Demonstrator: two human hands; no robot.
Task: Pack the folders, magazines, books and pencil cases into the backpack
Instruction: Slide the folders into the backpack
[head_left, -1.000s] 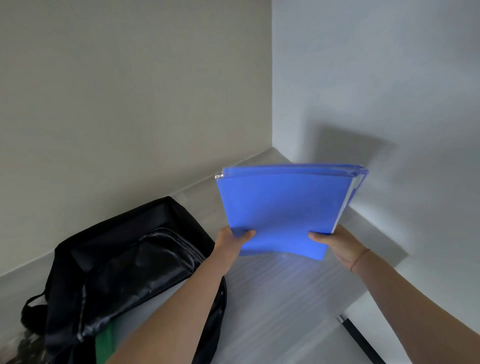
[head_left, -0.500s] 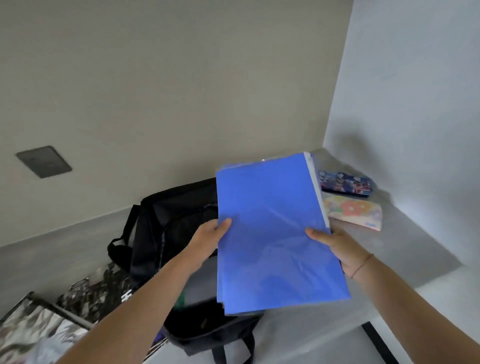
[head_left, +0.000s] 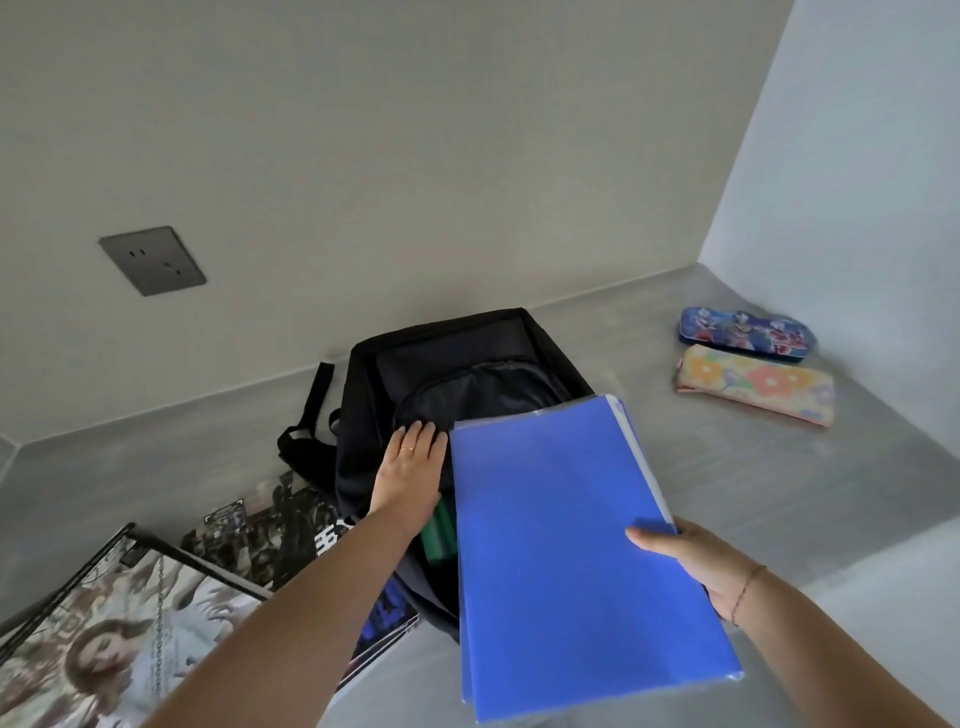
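A black backpack (head_left: 457, 364) lies open on the grey counter against the wall. My left hand (head_left: 410, 470) rests flat on its front flap with fingers straight. My right hand (head_left: 691, 561) grips the right edge of a stack of blue folders (head_left: 566, 551), held tilted over the backpack's mouth. Something green (head_left: 439, 532) shows inside the opening. Magazines (head_left: 130, 613) lie at the left, partly under my left arm. Two pencil cases lie at the right: a blue one (head_left: 745, 332) and a floral one (head_left: 756, 384).
A wall socket (head_left: 152, 260) sits on the back wall at the left. The grey counter (head_left: 779, 493) ends in a corner where a white side wall rises at the right. The backpack's strap (head_left: 311, 410) trails to the left.
My left hand let go of the folders and moved onto the backpack's flap. The folders came lower and nearer, now held by my right hand alone. The view swung left and down.
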